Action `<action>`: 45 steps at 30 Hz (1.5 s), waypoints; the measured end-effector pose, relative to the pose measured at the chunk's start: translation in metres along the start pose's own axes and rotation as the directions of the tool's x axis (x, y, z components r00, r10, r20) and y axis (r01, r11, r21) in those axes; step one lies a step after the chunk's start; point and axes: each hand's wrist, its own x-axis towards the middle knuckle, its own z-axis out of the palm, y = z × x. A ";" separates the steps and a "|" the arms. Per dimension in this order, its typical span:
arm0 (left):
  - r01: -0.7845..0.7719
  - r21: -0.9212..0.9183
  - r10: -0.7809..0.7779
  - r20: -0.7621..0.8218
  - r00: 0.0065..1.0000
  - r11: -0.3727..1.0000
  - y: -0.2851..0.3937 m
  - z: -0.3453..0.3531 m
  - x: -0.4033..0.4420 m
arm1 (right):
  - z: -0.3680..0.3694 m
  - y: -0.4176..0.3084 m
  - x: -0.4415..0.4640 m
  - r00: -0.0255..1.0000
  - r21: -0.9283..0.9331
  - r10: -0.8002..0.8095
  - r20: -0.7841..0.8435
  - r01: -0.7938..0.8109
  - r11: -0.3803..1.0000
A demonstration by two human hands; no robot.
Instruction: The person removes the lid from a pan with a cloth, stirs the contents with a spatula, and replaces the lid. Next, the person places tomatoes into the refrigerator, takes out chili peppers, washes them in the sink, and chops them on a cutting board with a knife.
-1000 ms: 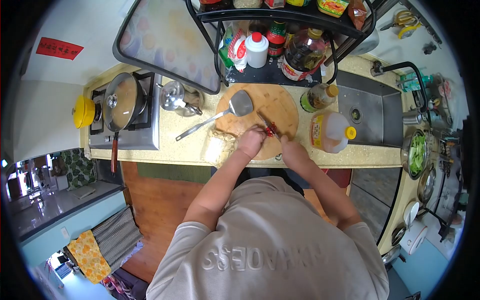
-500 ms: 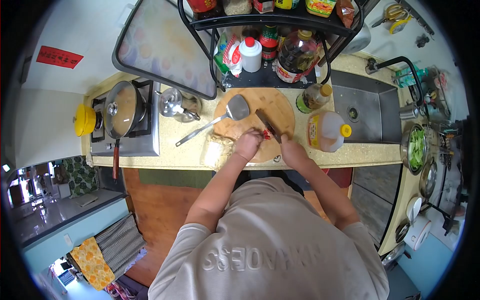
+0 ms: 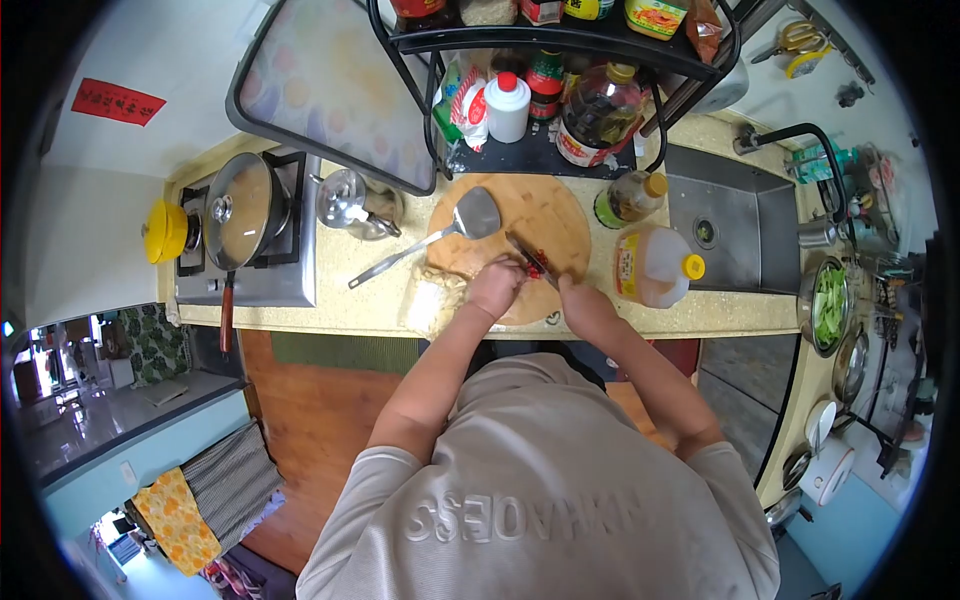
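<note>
A round wooden cutting board lies on the counter. My right hand is closed around the handle of a dark-bladed knife, whose blade points up and left over the board. Chopped red pepper lies beside and under the blade. My left hand, fingers curled together, presses on red pieces just left of the knife. A metal spatula rests across the board's upper left with its handle over the counter. Near my left wrist sits a clear plastic bag with pale contents.
Right of the board stand a sauce bottle and a yellow-capped jug, then the sink. Left are a glass-and-metal pot and a lidded pan on the stove. A black rack overhangs the back.
The knife blade has shifted slightly against the red pieces, and more chopped bits show along its upper side. My left hand stays nearly in place; the whole view has swayed a little.
</note>
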 end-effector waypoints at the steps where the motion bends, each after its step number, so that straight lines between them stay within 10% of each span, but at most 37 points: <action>1: 0.010 -0.004 -0.010 0.025 1.000 1.000 0.000 -0.001 0.000 | -0.002 -0.004 0.000 1.000 0.002 0.011 -0.004 -0.011 1.000; 24: 0.216 -0.149 -0.243 -0.195 0.950 0.965 0.023 0.009 0.000 | 0.020 0.000 -0.007 0.990 0.103 0.073 -0.120 -0.060 0.993; 45: 0.065 0.036 -0.056 -0.210 0.976 0.997 0.023 0.008 -0.003 | 0.026 0.000 0.007 0.988 0.125 0.133 -0.073 -0.123 0.984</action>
